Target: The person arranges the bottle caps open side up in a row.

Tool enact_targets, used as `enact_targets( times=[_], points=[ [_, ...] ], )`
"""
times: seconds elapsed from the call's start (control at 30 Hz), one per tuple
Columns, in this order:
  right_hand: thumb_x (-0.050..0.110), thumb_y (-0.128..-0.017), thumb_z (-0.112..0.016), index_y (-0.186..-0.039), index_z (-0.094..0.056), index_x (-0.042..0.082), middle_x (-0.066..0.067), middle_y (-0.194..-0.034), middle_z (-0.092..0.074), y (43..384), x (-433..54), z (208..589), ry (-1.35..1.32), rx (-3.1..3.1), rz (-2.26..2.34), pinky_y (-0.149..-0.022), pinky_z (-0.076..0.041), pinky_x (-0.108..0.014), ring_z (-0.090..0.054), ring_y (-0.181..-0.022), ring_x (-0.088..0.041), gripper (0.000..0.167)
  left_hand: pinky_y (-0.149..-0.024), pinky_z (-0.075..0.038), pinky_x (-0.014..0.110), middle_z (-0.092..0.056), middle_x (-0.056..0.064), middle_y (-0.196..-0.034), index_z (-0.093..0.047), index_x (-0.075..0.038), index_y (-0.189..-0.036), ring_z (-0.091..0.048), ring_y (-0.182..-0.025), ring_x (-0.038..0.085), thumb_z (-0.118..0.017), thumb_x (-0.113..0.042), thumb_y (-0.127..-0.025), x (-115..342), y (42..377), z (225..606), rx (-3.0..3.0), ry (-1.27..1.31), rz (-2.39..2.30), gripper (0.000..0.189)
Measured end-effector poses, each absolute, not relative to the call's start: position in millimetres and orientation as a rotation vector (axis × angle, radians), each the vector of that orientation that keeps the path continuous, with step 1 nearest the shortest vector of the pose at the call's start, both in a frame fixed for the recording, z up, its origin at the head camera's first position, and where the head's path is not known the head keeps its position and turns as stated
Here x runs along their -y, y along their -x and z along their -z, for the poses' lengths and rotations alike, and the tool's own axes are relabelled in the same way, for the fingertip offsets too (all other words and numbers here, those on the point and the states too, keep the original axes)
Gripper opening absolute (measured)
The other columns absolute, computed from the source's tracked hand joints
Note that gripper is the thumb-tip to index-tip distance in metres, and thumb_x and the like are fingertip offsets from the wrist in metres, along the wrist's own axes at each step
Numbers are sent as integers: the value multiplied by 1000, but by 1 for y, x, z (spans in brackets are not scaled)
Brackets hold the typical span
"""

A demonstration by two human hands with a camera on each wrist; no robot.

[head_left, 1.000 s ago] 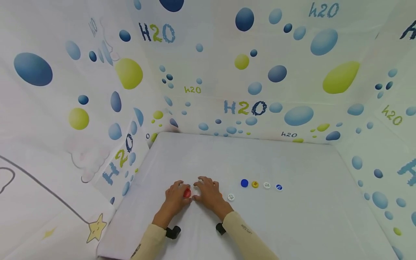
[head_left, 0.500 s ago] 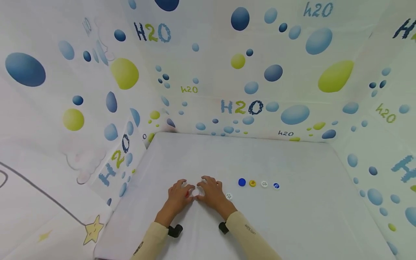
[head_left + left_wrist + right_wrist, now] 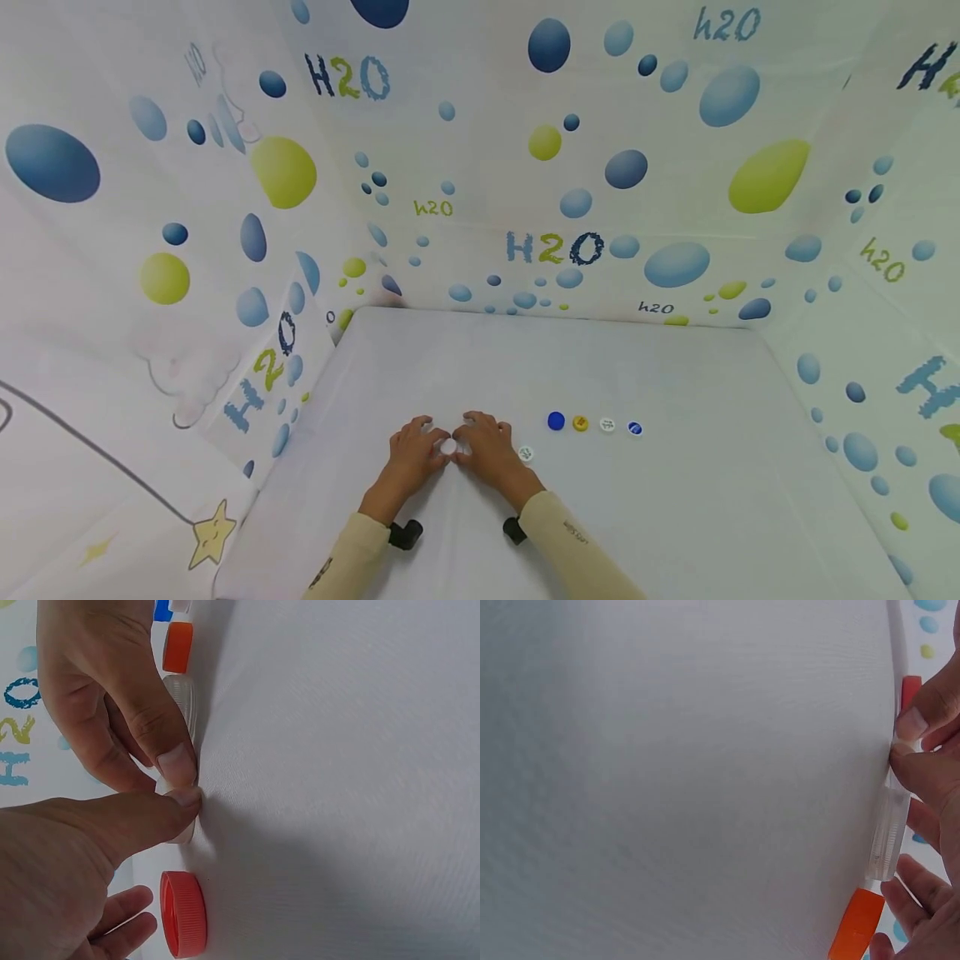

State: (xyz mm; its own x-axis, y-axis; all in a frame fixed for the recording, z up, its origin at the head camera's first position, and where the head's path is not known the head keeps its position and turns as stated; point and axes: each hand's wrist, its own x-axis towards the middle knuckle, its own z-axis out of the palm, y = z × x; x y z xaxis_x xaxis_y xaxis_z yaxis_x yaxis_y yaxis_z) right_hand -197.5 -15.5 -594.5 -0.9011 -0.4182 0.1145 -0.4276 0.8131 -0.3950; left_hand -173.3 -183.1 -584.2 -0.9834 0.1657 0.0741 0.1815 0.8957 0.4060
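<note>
A small white bottle cap (image 3: 448, 447) lies on the table between my hands. My left hand (image 3: 415, 450) holds it from the left and my right hand (image 3: 483, 450) from the right, thumbs and index fingers curled about its rim. Both thumbs meet at its near side in the left wrist view, partly hiding it. Beside the left fingers a red cap (image 3: 185, 915) stands there, hidden by the hand in the head view. Under the right hand are a clear ribbed cap (image 3: 889, 832) and, farther right, an orange cap (image 3: 857, 925).
Right of the right hand lies a white patterned cap (image 3: 526, 453). Farther right runs a row: a blue cap (image 3: 556, 421), a yellow cap (image 3: 581, 423), a white cap (image 3: 607, 425) and a blue-and-white cap (image 3: 635, 428). Printed sheets (image 3: 480, 208) wall the table.
Both hands have closed in around the white cap, the right fingers coming nearer to the left. The red cap, visible in the left hand's grasp earlier, is now covered by that hand.
</note>
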Motion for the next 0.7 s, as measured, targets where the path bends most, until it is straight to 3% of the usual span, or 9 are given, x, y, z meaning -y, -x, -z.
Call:
enact_targets(
  times=[0.7],
  points=[
    [43,-85,-67,-114,-67,26,-1,-138,-50,198,18,597,-729,2950,-524,-88,-36,-47,-44,-127,-23,33,-96,-27,58,-50,12,-131,-67,-20,-109,-40,-125,34,-75,-25,-81,183,174,587,3004,305,609,30]
  ],
)
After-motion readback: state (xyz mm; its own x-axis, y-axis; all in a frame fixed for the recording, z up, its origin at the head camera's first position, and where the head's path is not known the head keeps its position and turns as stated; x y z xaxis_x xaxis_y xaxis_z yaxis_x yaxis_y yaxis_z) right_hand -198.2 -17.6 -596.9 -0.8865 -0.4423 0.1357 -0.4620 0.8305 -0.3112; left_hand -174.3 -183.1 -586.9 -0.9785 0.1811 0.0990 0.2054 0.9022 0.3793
